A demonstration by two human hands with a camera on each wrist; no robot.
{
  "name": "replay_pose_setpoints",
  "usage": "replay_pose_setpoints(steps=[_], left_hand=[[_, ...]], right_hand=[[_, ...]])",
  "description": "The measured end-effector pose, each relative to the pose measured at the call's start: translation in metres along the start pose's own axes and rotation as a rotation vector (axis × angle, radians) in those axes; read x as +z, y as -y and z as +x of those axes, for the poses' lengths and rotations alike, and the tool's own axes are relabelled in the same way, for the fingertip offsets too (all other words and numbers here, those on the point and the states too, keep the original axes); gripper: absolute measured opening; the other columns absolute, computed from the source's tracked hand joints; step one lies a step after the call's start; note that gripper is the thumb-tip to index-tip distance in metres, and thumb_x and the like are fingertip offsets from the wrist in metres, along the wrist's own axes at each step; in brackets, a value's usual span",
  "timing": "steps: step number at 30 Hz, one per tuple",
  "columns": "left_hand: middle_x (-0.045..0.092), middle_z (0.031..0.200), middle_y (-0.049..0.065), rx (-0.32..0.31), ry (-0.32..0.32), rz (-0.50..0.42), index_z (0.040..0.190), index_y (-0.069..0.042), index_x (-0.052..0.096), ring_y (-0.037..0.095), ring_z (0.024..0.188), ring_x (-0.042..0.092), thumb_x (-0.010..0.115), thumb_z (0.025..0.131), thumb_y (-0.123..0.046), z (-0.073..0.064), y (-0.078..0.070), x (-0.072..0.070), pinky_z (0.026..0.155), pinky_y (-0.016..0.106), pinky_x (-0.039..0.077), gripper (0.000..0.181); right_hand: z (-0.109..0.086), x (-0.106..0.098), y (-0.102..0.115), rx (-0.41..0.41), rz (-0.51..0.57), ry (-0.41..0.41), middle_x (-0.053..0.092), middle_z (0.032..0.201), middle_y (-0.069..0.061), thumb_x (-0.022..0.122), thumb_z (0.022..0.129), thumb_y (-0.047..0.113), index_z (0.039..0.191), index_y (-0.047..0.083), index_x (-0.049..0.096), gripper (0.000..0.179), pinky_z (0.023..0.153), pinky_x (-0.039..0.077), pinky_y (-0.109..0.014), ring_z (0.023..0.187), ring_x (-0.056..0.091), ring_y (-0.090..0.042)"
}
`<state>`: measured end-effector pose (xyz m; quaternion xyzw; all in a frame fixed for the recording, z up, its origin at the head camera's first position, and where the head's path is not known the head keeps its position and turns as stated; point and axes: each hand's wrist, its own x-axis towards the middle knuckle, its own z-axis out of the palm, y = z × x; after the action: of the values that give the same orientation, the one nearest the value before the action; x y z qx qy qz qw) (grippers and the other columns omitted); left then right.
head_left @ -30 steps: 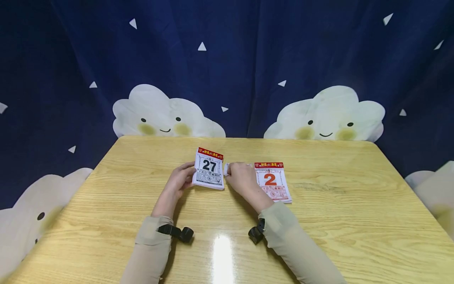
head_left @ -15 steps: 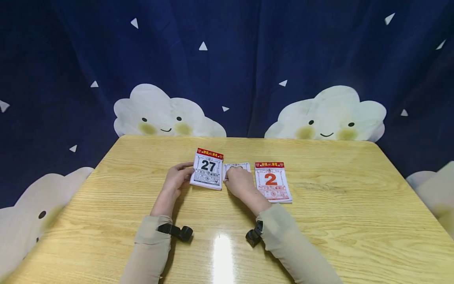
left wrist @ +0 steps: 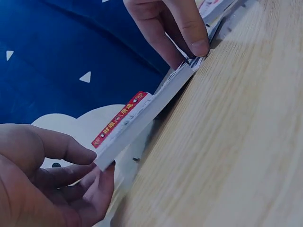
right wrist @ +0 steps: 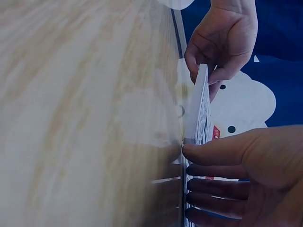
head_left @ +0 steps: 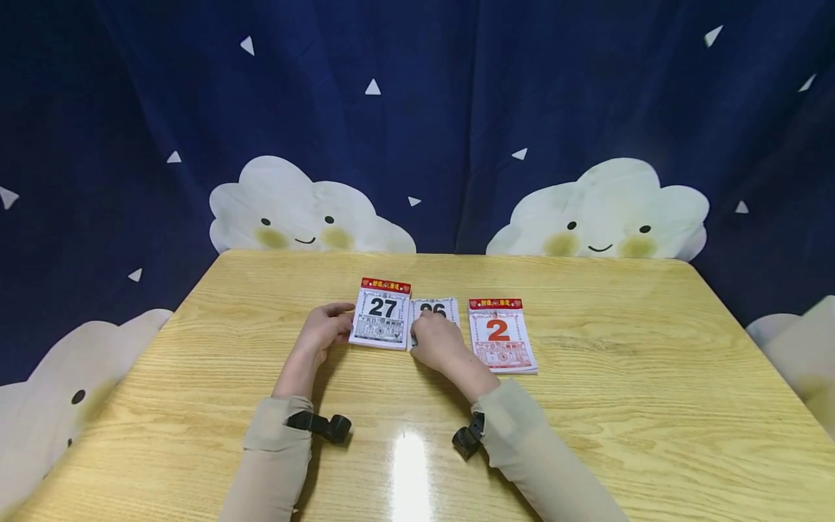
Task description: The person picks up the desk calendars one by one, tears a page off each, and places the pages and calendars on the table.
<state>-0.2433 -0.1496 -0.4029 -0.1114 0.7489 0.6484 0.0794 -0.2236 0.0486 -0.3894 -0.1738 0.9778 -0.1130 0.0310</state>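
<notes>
In the head view, a tear-off calendar (head_left: 380, 317) with a red header and a black 27 lies left of centre. My left hand (head_left: 322, 332) pinches its left edge, thumb above and fingers beneath, as the left wrist view shows at one corner (left wrist: 102, 161). Beside the calendar's right edge lies a loose calendar sheet (head_left: 450, 308) with a black 26 partly covered. My right hand (head_left: 442, 344) rests on this sheet; in the right wrist view the fingers (right wrist: 218, 189) stretch out with their tips against it, thumb apart.
A second tear-off calendar (head_left: 502, 337) with a red 2 lies just right of my right hand. Everything rests on a wooden table (head_left: 620, 406). A dark blue curtain (head_left: 450, 109) with cloud figures hangs behind the table's far edge.
The 27 calendar has tilted down flatter and shifted slightly left with my left hand. The sheet under my right hand has come down flat, uncovering part of its 26.
</notes>
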Motion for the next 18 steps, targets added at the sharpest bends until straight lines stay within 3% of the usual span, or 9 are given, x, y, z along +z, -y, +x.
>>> replay_pose_setpoints(steps=[6,11,14,18], left_hand=[[0.056,0.107,0.023,-0.020,0.007,0.062,0.123,0.011,0.048,0.009,0.070,0.056,0.047,0.075,0.010,0.000,-0.001,0.002,0.060,0.019,0.051,0.048],[0.054,0.111,0.022,-0.031,0.005,0.126,0.124,0.011,0.048,0.014,0.078,0.055,0.047,0.078,0.005,-0.001,-0.005,0.003,0.065,0.021,0.050,0.046],[0.052,0.113,0.022,-0.026,-0.006,0.166,0.123,0.010,0.049,0.015,0.079,0.052,0.046,0.080,0.003,-0.003,-0.007,0.003,0.066,0.022,0.049,0.043],[0.053,0.111,0.021,0.011,-0.021,0.195,0.121,0.009,0.051,0.013,0.075,0.049,0.047,0.081,0.001,-0.008,-0.010,0.003,0.065,0.021,0.046,0.041]], right_hand=[[-0.001,-0.001,-0.001,-0.010,0.019,-0.013,0.056,0.085,-0.006,0.066,0.073,0.009,0.061,0.011,0.055,0.016,0.059,0.046,-0.032,0.073,0.050,-0.018],[0.000,-0.004,-0.002,-0.016,0.035,-0.018,0.054,0.079,-0.003,0.063,0.072,0.005,0.065,0.011,0.058,0.010,0.057,0.043,-0.029,0.070,0.048,-0.017],[-0.002,-0.004,-0.002,-0.026,0.056,-0.026,0.058,0.084,-0.005,0.062,0.073,0.004,0.077,0.007,0.066,0.007,0.064,0.047,-0.031,0.076,0.053,-0.018],[-0.006,-0.004,-0.003,-0.030,0.090,-0.029,0.062,0.100,-0.010,0.062,0.075,0.006,0.100,0.005,0.069,0.026,0.079,0.050,-0.039,0.094,0.058,-0.025]])
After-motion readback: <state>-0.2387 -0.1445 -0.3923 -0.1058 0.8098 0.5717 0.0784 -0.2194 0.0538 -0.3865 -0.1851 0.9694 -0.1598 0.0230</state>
